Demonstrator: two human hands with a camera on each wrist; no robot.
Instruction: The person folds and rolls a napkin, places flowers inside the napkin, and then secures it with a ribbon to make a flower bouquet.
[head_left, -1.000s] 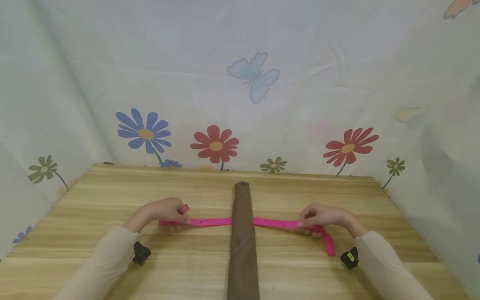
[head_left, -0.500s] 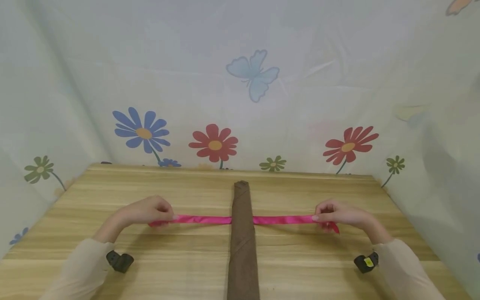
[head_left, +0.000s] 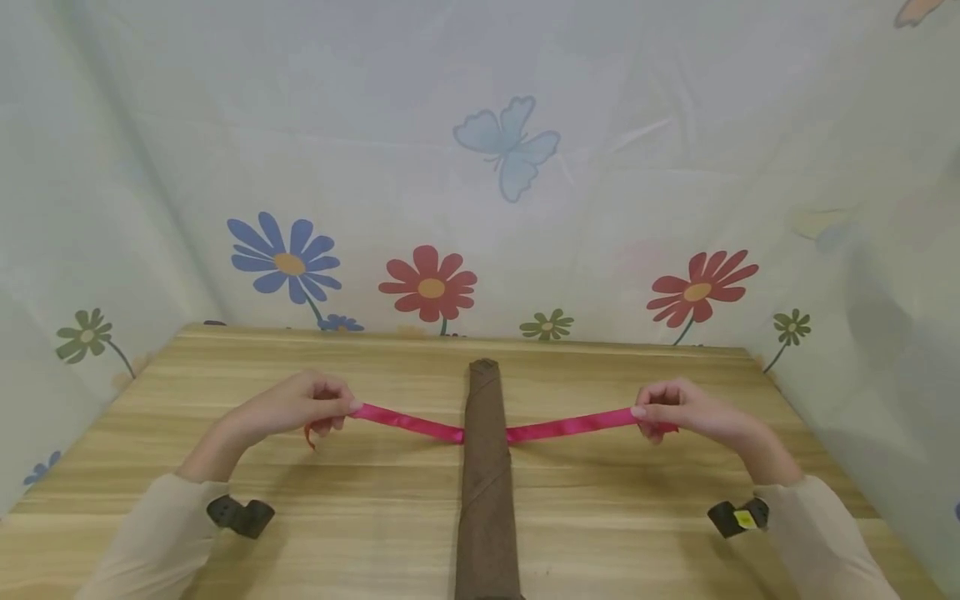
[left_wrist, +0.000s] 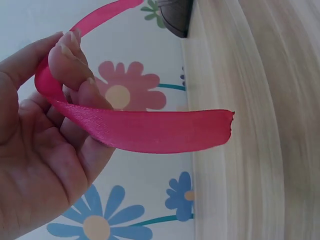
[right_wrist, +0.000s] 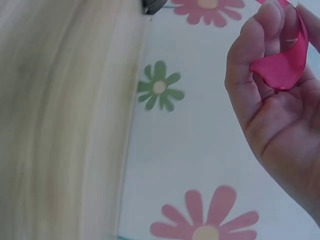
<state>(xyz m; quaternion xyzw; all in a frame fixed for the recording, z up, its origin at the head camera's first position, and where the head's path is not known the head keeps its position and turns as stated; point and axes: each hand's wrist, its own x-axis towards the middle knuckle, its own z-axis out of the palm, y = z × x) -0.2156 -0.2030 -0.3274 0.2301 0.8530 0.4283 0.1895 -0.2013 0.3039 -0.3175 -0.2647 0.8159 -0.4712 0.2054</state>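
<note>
A pink ribbon (head_left: 570, 426) passes beneath a long brown rolled bundle (head_left: 487, 492), and both of its sides slope upward from it. On the left, my left hand (head_left: 303, 406) pinches the ribbon between thumb and fingers above the table. A loose ribbon end (left_wrist: 170, 131) hangs past that palm in the left wrist view. My right hand (head_left: 690, 412) pinches the other side at a similar height. Its short tail (right_wrist: 285, 67) curls against the palm in the right wrist view. The ribbon's middle is hidden by the bundle.
The bundle lies lengthwise on a wood-grain table (head_left: 375, 533), running toward the front edge of view. Behind the table's far edge hangs a pale curtain (head_left: 600, 208) printed with flowers and a butterfly. Black wrist cameras sit at both sleeves.
Both hands first slid outward along the ribbon, away from the bundle, then rose. The ribbon went from nearly level to a shallow V. The bundle stayed in place.
</note>
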